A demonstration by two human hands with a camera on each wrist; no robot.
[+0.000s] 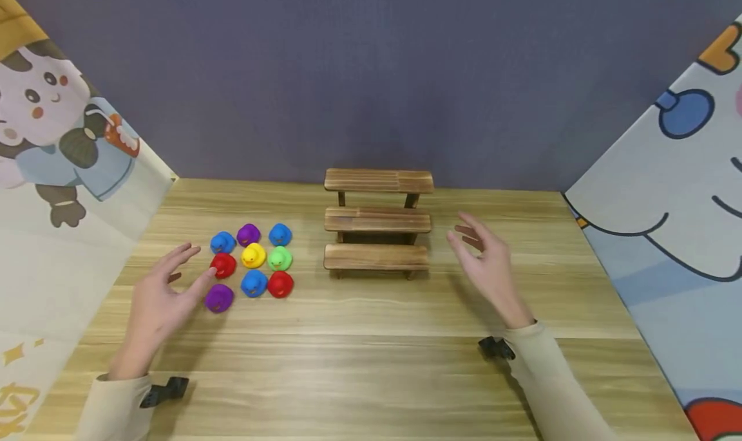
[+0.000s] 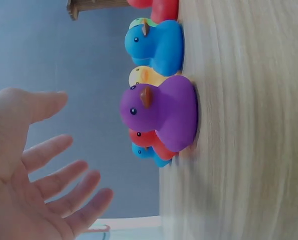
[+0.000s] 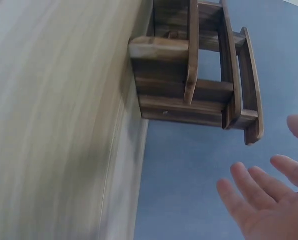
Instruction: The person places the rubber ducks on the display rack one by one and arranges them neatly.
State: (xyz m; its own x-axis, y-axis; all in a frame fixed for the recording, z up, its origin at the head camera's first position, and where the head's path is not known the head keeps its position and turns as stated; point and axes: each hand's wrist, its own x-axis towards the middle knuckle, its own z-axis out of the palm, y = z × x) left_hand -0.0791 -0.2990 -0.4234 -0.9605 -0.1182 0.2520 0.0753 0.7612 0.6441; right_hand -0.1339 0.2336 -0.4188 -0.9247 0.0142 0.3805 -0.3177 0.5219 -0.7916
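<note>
My left hand (image 1: 165,299) hovers at the left of a group of rubber ducks, thumb and fingers spread, holding nothing. Closest to it are a purple duck (image 1: 219,298) and a red duck (image 1: 223,266); the thumb tip overlaps the red one's edge in the head view. In the left wrist view the purple duck (image 2: 161,112) stands apart from the fingers (image 2: 63,175). The right hand (image 1: 487,261) hangs in the air to the right of a three-step wooden stand (image 1: 377,221), its fingers loosely bent and holding nothing. The right wrist view shows the stand (image 3: 194,90) beyond that hand.
Several other ducks lie in rough rows: a yellow duck (image 1: 254,255), a green duck (image 1: 280,258), a second red duck (image 1: 281,284) and blue ones. A dark wall (image 1: 371,74) rises behind the wooden table (image 1: 371,364). Cartoon-printed panels (image 1: 666,170) flank both sides.
</note>
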